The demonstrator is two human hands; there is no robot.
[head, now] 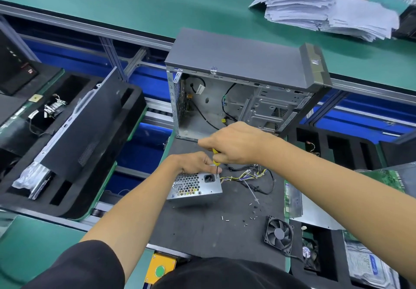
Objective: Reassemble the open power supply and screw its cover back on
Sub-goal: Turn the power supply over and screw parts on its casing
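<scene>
Screwdriver (215, 157) first: I have it standing nearly upright in my right hand (234, 143), yellow handle showing below my fist, thin shaft dropping toward the top right corner of the power supply (194, 186). The tip seems to land just beside the black mains socket (208, 178), though I cannot make out the screw itself at this size.

The power supply sits on the dark surface (213, 223) directly in front of me, close in, its vented face with the honeycomb grille turned toward me and its long axis running left to right. Its bundle of yellow and black wires (245, 174) trails off to the right. Both hands are together over that near right corner, so neither needs to reach; the right does the driving and the left is the steadier one.

My left hand (194, 161) comes in from the lower left, forearm angled up and rightward, fingers curled on the top edge of the box and pinched near the shaft, apparently guiding it. My right forearm crosses in from the right, wrist cocked, fist closed around the handle.

I judge the next move turns on keeping the shaft in line with the hole; a tilt would let the tip skip. Loose screws (253, 212) lie scattered on the surface nearer me and to the right.
</scene>
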